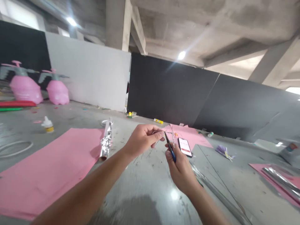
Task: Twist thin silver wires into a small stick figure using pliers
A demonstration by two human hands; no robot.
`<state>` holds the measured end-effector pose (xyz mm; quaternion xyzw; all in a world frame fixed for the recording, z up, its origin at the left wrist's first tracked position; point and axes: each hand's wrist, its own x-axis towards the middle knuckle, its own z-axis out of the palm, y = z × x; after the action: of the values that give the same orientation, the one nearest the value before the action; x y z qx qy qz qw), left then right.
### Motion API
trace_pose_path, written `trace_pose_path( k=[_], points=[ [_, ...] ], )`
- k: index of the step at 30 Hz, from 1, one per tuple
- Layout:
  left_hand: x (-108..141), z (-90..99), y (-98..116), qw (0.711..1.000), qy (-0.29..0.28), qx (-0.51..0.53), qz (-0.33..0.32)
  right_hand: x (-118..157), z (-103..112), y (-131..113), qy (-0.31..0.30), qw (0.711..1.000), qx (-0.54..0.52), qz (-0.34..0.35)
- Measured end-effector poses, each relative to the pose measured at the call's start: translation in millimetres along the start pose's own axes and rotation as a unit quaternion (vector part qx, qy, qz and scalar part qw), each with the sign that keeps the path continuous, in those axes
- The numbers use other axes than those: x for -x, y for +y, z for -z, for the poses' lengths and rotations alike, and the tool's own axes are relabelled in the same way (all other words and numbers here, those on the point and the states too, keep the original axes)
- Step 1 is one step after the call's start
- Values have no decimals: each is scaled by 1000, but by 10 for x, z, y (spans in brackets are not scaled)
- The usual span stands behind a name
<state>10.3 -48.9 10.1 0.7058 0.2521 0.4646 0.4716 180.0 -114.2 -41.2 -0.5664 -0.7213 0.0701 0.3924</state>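
My left hand (142, 139) is closed in a pinch on a thin twisted metal wire (169, 132) above the middle of the table. In my right hand (180, 167) is a pair of pliers (172, 153) with blue handles, fingers wrapped round them. The dark jaws point up and left, right beside my left fingertips. Whether the jaws grip the wire cannot be made out. Part of the wire stands upright above the right hand, near a phone (185, 147) with a lit screen.
Pink sheets (53, 162) lie at the left, with a foil roll (106, 139) along one edge. Two pink spray bottles (57, 90) and a small white bottle (48, 124) stand further back. A yellow glue stick (158, 121) lies near the dark partition (168, 90). Clear plastic (220, 192) stretches along the right.
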Motion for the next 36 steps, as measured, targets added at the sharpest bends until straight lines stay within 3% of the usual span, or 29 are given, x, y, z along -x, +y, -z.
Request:
trace_pose_path(
  k=[4,10,12,14,15,16,19,20,23,26,28,30,32,33,36],
  points=[
    [-176,36,175,997,45,-31,-61,-261,104,-18,34,998,9,49],
    [-192,179,188,983,35,-149,-99,-292,73,64,29,999,16,40],
    [-147,192,213,949,135,-233,-165,-296,59,101,32,999,12,25],
    [-69,165,266,886,245,-317,-234,-314,56,132,38,999,9,13],
    [-26,136,296,874,246,-345,-239,-326,59,146,45,999,7,7],
    [13,100,320,880,210,-361,-227,-338,65,158,54,998,7,4],
    [60,-33,316,934,23,-341,-104,-360,93,184,87,996,15,12],
    [44,-74,286,947,-6,-316,-62,-362,102,190,95,995,23,18],
    [-61,-147,154,981,14,-190,20,-358,122,202,99,993,52,33],
    [-143,-136,67,991,23,-123,54,-362,135,207,106,991,74,41],
    [-163,-95,55,982,81,-169,8,-372,148,205,116,989,79,39],
    [-178,-38,59,954,166,-241,-60,-380,167,200,119,990,74,33],
    [-204,26,56,939,195,-268,-96,-381,186,196,109,991,66,26],
    [-223,57,50,946,172,-256,-98,-378,193,194,100,993,62,25],
    [-284,133,22,987,19,-147,-63,-366,200,190,67,996,53,36]
  ],
)
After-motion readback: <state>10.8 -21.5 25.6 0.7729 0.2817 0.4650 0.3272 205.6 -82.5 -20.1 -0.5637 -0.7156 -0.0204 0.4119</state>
